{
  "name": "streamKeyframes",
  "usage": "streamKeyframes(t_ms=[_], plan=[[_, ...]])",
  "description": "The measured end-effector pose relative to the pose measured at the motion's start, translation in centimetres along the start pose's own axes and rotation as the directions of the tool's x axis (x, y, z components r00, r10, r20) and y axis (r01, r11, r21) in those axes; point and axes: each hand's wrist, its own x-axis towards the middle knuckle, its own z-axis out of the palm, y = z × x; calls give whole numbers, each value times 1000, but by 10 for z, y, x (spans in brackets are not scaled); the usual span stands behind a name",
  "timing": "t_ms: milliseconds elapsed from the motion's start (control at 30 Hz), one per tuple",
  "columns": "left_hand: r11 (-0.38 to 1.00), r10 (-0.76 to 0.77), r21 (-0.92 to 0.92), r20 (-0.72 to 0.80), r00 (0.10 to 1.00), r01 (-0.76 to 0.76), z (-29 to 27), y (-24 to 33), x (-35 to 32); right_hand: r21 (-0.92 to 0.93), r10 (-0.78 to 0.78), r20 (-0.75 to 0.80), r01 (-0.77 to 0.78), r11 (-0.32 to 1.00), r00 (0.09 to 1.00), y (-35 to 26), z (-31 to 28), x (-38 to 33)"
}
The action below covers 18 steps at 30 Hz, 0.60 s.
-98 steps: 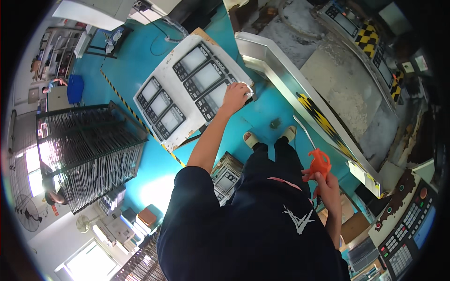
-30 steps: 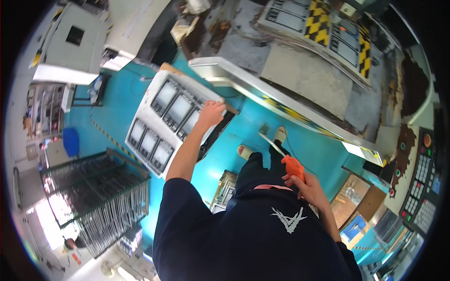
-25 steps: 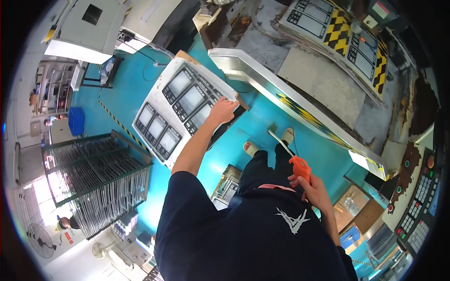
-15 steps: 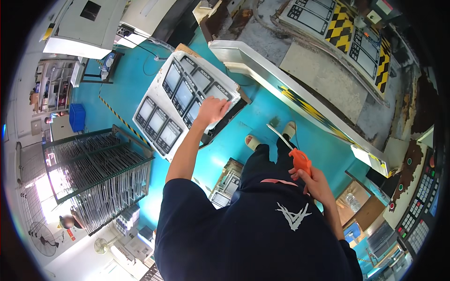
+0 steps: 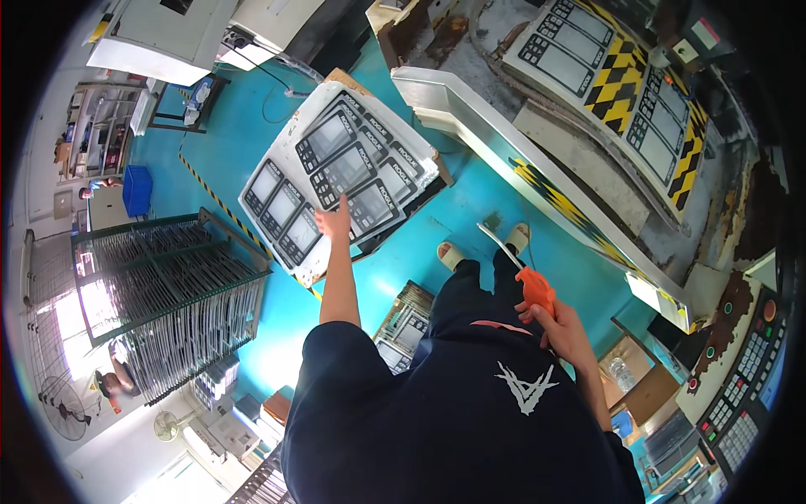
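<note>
My left hand (image 5: 333, 222) is at the near left edge of a clear printed sheet (image 5: 346, 170) with black-framed windows. Its fingers appear closed on that edge, the index finger lying along it. The sheet overlaps similar printed sheets on a white-topped stand (image 5: 312, 267), and dark printing shows through its windows. Another three-panel sheet (image 5: 284, 210) lies left of my hand. In front of my waist, my right hand (image 5: 561, 329) is wrapped round an orange air blow gun (image 5: 536, 290). Its thin metal nozzle points up and left, away from the sheets.
A machine bed with a metal front rail (image 5: 470, 126) stands at right, carrying printed panels (image 5: 561, 46) and yellow-black tape. A control panel (image 5: 747, 370) is at far right. At left stands a drying rack (image 5: 176, 311); more printed sheets (image 5: 409, 332) are stacked low beside my legs.
My left hand has moved from the sheets' right side to the near left edge of the top sheet. That sheet has shifted slightly right. The right hand keeps its hold on the blow gun.
</note>
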Motion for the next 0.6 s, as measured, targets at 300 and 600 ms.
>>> streamKeyframes(t_ms=[300,600], plan=[[237,-11,-418,902,432,877,-74,-35,18,-54,-24,60,27,998,998,-5,-1,20],[-3,60,-757,652,756,653,-246,-45,94,-92,-41,120,53,994,992,-30,-6,32]])
